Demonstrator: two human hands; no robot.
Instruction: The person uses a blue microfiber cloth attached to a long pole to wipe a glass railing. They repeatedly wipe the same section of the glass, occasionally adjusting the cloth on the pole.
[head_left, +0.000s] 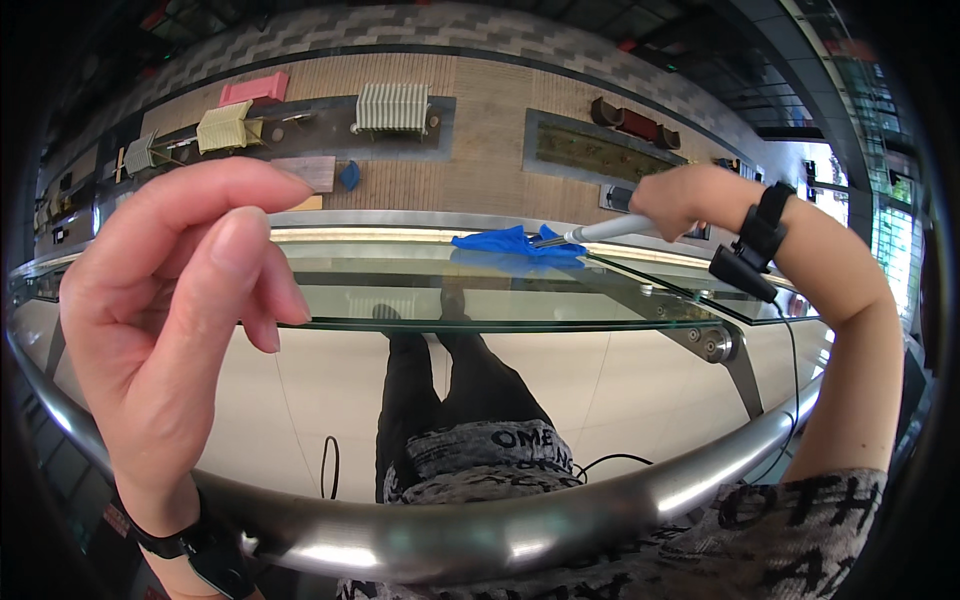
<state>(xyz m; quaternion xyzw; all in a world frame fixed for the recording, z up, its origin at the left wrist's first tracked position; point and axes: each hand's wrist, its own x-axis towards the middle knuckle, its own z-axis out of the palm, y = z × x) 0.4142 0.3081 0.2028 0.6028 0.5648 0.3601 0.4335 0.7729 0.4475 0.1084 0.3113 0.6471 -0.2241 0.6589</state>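
My right hand (670, 201) is closed on the light grey handle (611, 227) of a tool that reaches over the glass panel. A blue cloth (499, 240) covers the tool's far end and lies against the far side of the glass balustrade panel (450, 289), near a lit strip. My left hand (187, 277) is raised at the left, nearer the camera, with its fingers curled and thumb beside the forefinger. Nothing shows between them. Both wrists wear black bands.
A round metal handrail (450, 536) runs between my body and the glass. A metal bracket (716, 343) holds the panel at the right, beside a panel joint. Far below lie a striped canopy (391, 107), a pink bench (255, 88) and dark red seating (637, 124). A thin cable hangs from my right wrist.
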